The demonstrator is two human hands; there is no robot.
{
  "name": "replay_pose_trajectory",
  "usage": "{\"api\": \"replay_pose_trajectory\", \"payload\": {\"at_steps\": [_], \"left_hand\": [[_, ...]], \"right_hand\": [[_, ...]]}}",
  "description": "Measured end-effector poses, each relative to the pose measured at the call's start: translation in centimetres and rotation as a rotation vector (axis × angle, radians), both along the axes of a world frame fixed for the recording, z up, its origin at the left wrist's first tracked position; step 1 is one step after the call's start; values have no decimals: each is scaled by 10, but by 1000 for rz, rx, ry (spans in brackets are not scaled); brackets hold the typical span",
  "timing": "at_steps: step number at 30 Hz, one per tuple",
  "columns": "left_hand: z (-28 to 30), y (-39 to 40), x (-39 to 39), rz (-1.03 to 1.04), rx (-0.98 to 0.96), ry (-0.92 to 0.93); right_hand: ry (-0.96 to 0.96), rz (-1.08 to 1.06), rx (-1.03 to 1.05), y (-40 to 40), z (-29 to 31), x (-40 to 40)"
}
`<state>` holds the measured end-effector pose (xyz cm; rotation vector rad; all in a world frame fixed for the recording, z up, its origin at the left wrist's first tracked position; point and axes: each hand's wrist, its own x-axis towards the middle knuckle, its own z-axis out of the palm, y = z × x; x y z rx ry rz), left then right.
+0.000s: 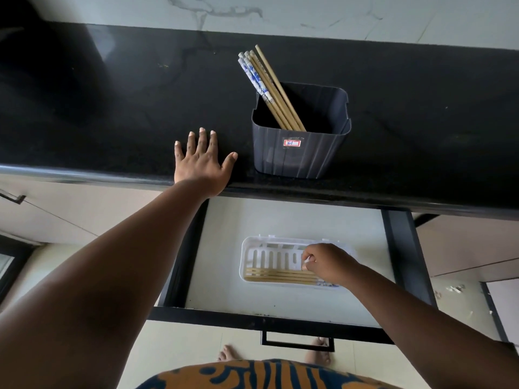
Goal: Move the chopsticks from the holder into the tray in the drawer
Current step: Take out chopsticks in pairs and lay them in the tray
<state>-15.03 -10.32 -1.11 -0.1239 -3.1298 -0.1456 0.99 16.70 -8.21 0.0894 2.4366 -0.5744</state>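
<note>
A dark grey ribbed holder (297,155) with a small red-edged label stands on the black counter. Several chopsticks (266,85) lean in it, wooden with blue-and-white patterned tops, tilted to the upper left. Below, the drawer is pulled out, and a white slotted tray (269,256) lies in it. Several chopsticks (278,276) lie flat along the tray's near side. My right hand (325,265) is down in the tray at their right ends, fingers curled on them. My left hand (200,161) rests flat on the counter left of the holder, fingers spread.
The open drawer (224,248) has black side rails and a black handle (297,342) at its front. The counter's rounded front edge (84,175) overhangs the back of the drawer. Cabinet fronts flank the drawer. My bare feet stand on the tiled floor below.
</note>
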Motion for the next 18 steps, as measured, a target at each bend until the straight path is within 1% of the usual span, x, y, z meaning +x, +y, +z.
{"api": "replay_pose_trajectory", "payload": {"at_steps": [3,6,8,11,13,14,18], "left_hand": [[3,1,-3,-33,-34,12],[6,-2,-5,-112,-57,22],[6,-4,-7,-157,-39,15],[5,-7,-7,-188,-41,8],[2,-8,-6,-190,-39,2],[1,-9,-7,-188,-32,2],[-2,-12,-7,-183,-2,6]], "right_hand": [[-29,13,-102,-6,51,-17],[29,53,-227,-20,127,-34],[132,21,-382,-30,178,-44],[391,-83,-551,-39,236,-67],[539,-175,-573,-40,254,-87],[587,-217,-550,-40,258,-98],[626,-294,-397,-41,241,-142]]}}
